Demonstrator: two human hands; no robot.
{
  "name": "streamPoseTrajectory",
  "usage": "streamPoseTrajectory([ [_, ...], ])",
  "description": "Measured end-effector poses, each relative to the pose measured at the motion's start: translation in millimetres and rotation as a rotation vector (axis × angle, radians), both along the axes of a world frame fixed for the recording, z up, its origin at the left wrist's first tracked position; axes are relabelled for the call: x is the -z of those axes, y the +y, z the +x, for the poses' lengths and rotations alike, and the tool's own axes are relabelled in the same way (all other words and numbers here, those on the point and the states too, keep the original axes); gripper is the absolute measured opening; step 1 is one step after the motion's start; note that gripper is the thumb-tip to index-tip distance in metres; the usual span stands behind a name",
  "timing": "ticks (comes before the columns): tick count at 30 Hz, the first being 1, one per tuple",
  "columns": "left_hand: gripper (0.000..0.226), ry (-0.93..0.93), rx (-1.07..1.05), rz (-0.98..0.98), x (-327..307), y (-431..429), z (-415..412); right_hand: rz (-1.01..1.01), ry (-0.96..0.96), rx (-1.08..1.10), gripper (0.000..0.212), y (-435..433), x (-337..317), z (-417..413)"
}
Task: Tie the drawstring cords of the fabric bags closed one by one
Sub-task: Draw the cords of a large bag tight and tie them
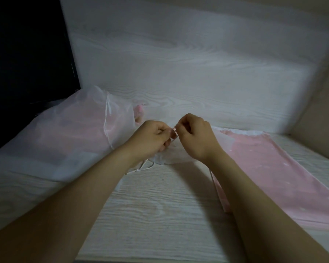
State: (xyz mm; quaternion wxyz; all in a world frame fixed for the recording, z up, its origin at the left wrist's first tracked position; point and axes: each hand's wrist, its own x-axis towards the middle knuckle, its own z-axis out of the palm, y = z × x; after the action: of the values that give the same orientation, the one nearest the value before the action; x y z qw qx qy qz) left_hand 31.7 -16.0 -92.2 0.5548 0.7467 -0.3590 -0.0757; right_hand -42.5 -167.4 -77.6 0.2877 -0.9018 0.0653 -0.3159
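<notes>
A pink fabric bag (270, 168) lies flat on the right of the desk, its gathered white mouth (169, 154) pulled toward the middle. My left hand (150, 137) and my right hand (196, 135) meet just above that mouth. Both pinch the thin white drawstring cord (174, 132) between thumb and fingers. A loose knotted length of cord (141, 168) trails on the desk under my left wrist. A sheer white bag (65, 133) with pink contents lies on the left, its own cord (107, 118) hanging down its side.
A black monitor (27, 63) stands at the back left, right behind the sheer bag. The white wood-grain desk (150, 215) meets a white wall panel (179, 63) behind and a beige side wall (321, 101) on the right. A small pink item (140, 112) lies behind the hands.
</notes>
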Motion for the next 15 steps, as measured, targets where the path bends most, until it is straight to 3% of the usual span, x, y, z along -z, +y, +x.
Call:
streamPoseTrajectory([
  [2, 0.024, -0.030, -0.025, 0.026, -0.4, 0.4, 0.8, 0.121, 0.000, -0.023, 0.008, -2.2, -5.7, -4.2],
  [6, 0.022, -0.196, -0.019, 0.170, -0.2, 2.3, -0.6, 0.590, 0.032, -0.193, 0.017, -3.3, -19.2, -11.6],
  [11, 0.023, -0.276, 0.065, 0.236, -2.1, 4.6, -5.6, 0.759, 0.044, -0.219, 0.015, -6.4, -22.4, -13.4],
  [13, 0.021, -0.282, 0.076, 0.221, -0.6, 3.8, -5.1, 0.905, -0.037, -0.257, 0.022, -8.5, -25.7, -14.2],
  [15, 0.029, -0.266, 0.075, 0.197, 0.0, 4.2, -2.8, 1.031, -0.235, -0.269, 0.026, -11.5, -30.6, -13.4],
])
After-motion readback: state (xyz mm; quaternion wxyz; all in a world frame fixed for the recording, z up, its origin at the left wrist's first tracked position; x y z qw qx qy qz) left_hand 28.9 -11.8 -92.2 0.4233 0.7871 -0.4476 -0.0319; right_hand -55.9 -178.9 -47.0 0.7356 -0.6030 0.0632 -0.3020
